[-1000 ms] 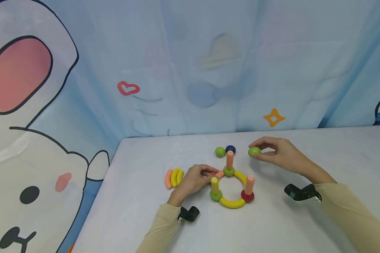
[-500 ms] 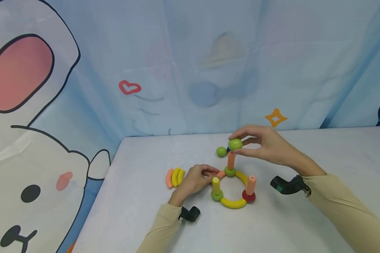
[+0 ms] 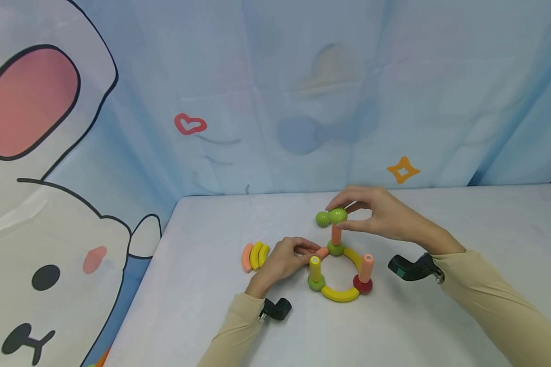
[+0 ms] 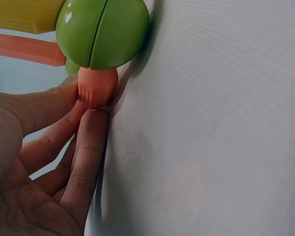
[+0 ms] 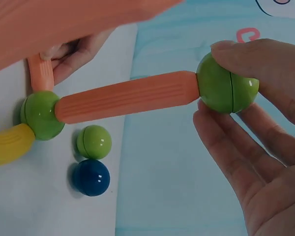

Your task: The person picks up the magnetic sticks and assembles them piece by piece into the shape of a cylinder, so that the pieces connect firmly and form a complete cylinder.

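My right hand pinches a green ball between thumb and fingers. In the right wrist view this ball touches the top end of an upright orange rod. The rod rises from a green ball at the far side of a ring of balls and curved sticks. With thumb and fingertips, my left hand pinches the orange curved stick on the ring's left side. A yellow rod stands on the near left green ball, an orange rod on the red ball.
Behind the ring lie a loose green ball and a blue ball, which the right hand hides in the head view. Left of the left hand are spare curved sticks, one orange and two yellow. A curtain hangs behind the table.
My right hand has carried the green ball leftward from beyond the ring, then lowered it onto the top of the far orange rod. The left hand has stayed at the orange curved stick.
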A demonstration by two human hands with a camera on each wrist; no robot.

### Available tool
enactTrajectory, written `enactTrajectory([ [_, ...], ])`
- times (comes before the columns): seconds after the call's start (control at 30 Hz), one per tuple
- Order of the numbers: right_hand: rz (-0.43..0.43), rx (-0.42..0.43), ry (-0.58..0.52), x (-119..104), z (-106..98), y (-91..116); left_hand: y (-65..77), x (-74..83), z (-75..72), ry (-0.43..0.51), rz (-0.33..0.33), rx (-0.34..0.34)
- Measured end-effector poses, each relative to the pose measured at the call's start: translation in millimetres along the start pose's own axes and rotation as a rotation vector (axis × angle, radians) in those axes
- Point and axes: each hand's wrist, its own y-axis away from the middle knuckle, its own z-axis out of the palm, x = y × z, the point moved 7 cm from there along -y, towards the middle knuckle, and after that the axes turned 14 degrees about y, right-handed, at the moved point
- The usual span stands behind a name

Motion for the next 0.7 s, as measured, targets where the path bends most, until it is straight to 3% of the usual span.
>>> enactTrajectory([
  [0.47,0.02,-0.005,-0.003,7.4,1.5,4.7,1.3,-0.4,-0.1,-0.007,-0.013,0.003],
  [0.7,0.077,-0.022,-0.014,41.2,4.0,16.8,1.4,-1.1,2.5,0.015,-0.012,0.003],
])
